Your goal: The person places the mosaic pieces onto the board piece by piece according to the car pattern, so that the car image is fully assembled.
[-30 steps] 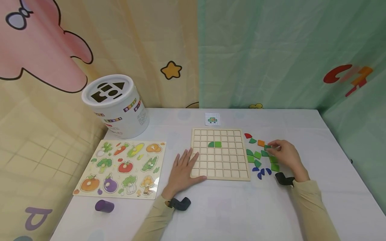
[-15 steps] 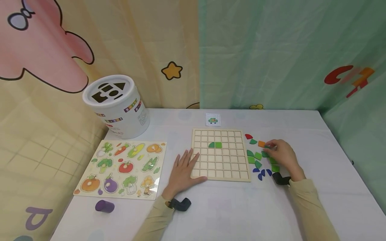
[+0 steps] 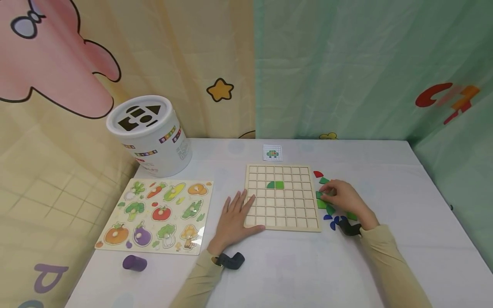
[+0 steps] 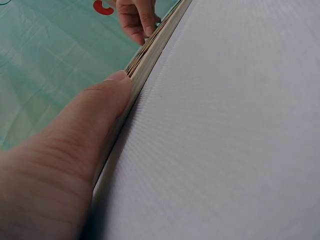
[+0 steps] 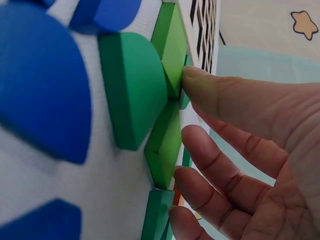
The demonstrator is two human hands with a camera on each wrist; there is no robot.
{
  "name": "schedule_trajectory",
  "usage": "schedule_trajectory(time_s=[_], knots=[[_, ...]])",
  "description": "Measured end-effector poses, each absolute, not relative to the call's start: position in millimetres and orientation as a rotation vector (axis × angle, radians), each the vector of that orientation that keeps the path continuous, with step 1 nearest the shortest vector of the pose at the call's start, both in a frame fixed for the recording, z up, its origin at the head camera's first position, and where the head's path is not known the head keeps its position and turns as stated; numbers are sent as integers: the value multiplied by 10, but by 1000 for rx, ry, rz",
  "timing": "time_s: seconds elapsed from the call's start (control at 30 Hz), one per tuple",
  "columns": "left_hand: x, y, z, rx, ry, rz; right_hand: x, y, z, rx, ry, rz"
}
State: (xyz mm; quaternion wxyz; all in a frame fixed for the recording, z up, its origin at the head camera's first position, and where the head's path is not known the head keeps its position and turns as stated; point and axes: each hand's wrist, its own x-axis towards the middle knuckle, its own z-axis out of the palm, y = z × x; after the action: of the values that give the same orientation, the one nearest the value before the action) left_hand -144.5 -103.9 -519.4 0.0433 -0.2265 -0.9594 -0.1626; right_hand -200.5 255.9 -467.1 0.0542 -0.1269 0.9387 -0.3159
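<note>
My left hand (image 3: 233, 224) lies spread over the lower left corner of the wooden grid board (image 3: 282, 211), its thumb along the near edge, as the left wrist view also shows. Side by side in the grid are a dark green quarter-circle (image 3: 271, 185) and a light green square (image 3: 279, 185). At the board's right side, my right hand (image 3: 343, 196) has thumb and forefinger at a dark green quarter-circle piece (image 5: 185, 102) and appears to pinch it. The forefinger's tip is hidden behind the thumb. Light green squares (image 5: 165, 145) lie by the fingers.
Blue pieces (image 3: 333, 225) and a red quarter-circle (image 3: 318, 174) lie right of the board. A small pattern card (image 3: 272, 152) sits behind it. To the left are a vegetable puzzle (image 3: 176, 237), a purple cylinder (image 3: 135, 263) and a white tub (image 3: 169, 160).
My right hand has moved left across the loose pieces toward the board, now covering the orange square and some green pieces. My left hand has stayed in place on the board.
</note>
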Motion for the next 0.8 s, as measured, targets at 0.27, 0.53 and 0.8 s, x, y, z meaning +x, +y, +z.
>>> schedule_trajectory(time_s=[0.27,0.53,0.8], knots=[[-1452,-1046,-5214,-694,-2926,-483,-2072,2529,-4701,-290,2852,-887],[-1452,-1052,-5222,-706,-2893,-502,-2084,2497,-4664,-283,2880,-858],[-1455,-1048,-5237,-708,-2882,-511,-2091,2484,-4637,-259,2895,-814]])
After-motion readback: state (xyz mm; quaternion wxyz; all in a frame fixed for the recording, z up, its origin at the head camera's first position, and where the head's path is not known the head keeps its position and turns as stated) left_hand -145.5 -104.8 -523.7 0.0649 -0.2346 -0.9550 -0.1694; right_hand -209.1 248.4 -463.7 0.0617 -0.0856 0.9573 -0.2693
